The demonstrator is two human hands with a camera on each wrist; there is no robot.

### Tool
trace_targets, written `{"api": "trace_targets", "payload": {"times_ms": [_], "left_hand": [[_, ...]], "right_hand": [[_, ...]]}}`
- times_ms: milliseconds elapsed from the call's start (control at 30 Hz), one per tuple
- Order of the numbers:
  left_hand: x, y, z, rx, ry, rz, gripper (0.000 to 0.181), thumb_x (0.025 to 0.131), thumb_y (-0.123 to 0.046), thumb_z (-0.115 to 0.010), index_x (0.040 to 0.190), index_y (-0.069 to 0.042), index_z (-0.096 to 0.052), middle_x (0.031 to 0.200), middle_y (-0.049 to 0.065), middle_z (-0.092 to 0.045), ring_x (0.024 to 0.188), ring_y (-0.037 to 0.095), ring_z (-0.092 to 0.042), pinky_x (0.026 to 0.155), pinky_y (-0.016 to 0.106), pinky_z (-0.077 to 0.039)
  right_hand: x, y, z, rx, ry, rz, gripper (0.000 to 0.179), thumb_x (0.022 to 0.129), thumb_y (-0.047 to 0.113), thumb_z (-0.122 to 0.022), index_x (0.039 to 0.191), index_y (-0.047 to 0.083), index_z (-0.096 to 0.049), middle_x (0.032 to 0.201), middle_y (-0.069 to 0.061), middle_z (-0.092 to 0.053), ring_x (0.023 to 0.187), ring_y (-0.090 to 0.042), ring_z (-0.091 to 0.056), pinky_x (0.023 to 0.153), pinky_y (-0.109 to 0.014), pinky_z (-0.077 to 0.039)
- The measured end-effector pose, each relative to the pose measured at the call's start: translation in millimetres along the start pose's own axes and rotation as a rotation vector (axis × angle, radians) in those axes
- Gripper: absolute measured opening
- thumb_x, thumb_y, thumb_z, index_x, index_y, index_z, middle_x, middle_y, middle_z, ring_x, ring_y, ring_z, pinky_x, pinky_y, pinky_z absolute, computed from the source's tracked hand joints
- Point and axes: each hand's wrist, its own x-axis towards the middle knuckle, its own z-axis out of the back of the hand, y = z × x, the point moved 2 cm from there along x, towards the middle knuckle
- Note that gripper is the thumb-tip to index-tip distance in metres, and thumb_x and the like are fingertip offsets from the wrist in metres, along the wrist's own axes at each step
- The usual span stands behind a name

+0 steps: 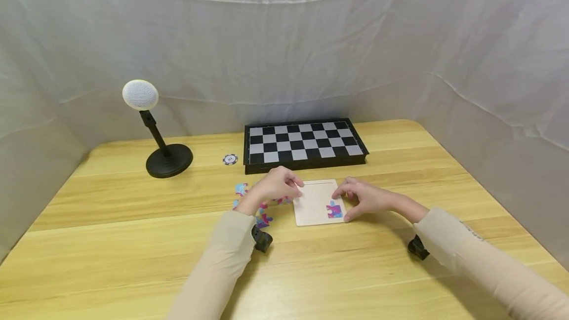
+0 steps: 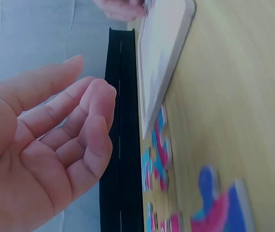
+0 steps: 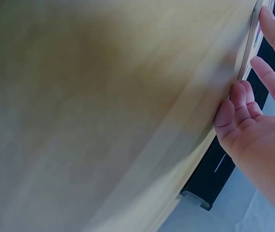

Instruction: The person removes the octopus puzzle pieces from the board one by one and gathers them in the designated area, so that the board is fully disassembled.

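A pale square puzzle tray (image 1: 313, 211) lies on the table, with one pink, purple and blue jigsaw piece (image 1: 335, 211) in its near right corner. My left hand (image 1: 277, 185) hovers over the tray's left edge, fingers loosely bent, with nothing between thumb and fingertips in the left wrist view. At the tray's right side, my right hand (image 1: 369, 198) rests its thumb by the near corner and its fingers along the edge, close to the piece. Loose jigsaw pieces (image 1: 264, 221) lie left of the tray, partly hidden under my left forearm.
Behind the tray stands a black-and-white chessboard box (image 1: 304, 143). A poker chip (image 1: 230, 159) lies to its left. Farther left, a round white-headed microphone (image 1: 140, 95) stands on a black base. White cloth (image 1: 284, 48) encloses the table's back and sides.
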Motion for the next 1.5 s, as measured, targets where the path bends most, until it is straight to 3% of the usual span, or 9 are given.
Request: {"api": "trace_targets", "payload": {"times_ms": [300, 633, 867, 1167, 1400, 1500], "left_hand": [[10.4, -11.8, -13.7, 0.031, 0.044, -0.014, 0.02, 0.078, -0.006, -0.067, 0.097, 0.001, -0.064, 0.069, 0.004, -0.061, 0.061, 0.019, -0.058, 0.051, 0.022, -0.042], [18.6, -15.9, -25.8, 0.021, 0.09, 0.022, 0.023, 0.078, -0.007, -0.068, 0.099, 0.0, -0.065, 0.073, 0.004, -0.06, 0.061, 0.023, -0.058, 0.055, 0.026, -0.046], [22.0, -18.0, -31.1, 0.053, 0.11, 0.035, 0.022, 0.078, -0.008, -0.068, 0.099, -0.002, -0.066, 0.074, 0.004, -0.06, 0.057, 0.018, -0.053, 0.052, 0.023, -0.044], [27.3, -20.7, -39.6, 0.132, 0.186, 0.057, 0.026, 0.077, -0.009, -0.069, 0.103, -0.007, -0.066, 0.084, 0.003, -0.061, 0.057, 0.016, -0.052, 0.051, 0.021, -0.041], [29.7, -24.0, -46.5, 0.154, 0.21, 0.084, 0.03, 0.077, -0.009, -0.069, 0.107, -0.01, -0.065, 0.103, 0.005, -0.058, 0.047, 0.012, -0.043, 0.045, 0.019, -0.036], [31.1, -25.6, -49.4, 0.188, 0.22, 0.076, 0.028, 0.078, -0.008, -0.067, 0.106, -0.01, -0.066, 0.103, 0.005, -0.057, 0.043, 0.009, -0.039, 0.042, 0.018, -0.034]], "right_hand": [[-0.1, 0.8, 0.6, -0.016, -0.011, -0.002, 0.073, 0.067, 0.03, -0.077, 0.121, -0.006, -0.044, 0.096, -0.006, -0.047, 0.082, -0.019, -0.042, 0.071, -0.028, -0.04], [-0.7, 1.0, 2.6, -0.038, 0.019, -0.051, 0.074, 0.069, 0.034, -0.075, 0.123, -0.008, -0.045, 0.085, -0.003, -0.042, 0.078, -0.017, -0.04, 0.064, -0.026, -0.035], [-0.9, 0.4, 1.5, -0.016, 0.015, -0.07, 0.074, 0.069, 0.032, -0.076, 0.123, -0.008, -0.046, 0.086, -0.003, -0.043, 0.079, -0.017, -0.04, 0.065, -0.026, -0.035], [-1.6, 0.1, 1.1, -0.014, 0.009, -0.042, 0.074, 0.069, 0.032, -0.076, 0.122, -0.009, -0.047, 0.086, -0.003, -0.042, 0.078, -0.017, -0.039, 0.064, -0.025, -0.036], [-1.1, 0.4, 0.8, -0.02, 0.003, -0.019, 0.074, 0.068, 0.03, -0.077, 0.122, -0.011, -0.046, 0.085, -0.004, -0.042, 0.076, -0.016, -0.039, 0.062, -0.024, -0.035], [-1.0, 0.3, 0.5, -0.019, 0.001, -0.009, 0.074, 0.068, 0.03, -0.077, 0.121, -0.012, -0.046, 0.085, -0.003, -0.042, 0.075, -0.016, -0.039, 0.062, -0.023, -0.035]]}}
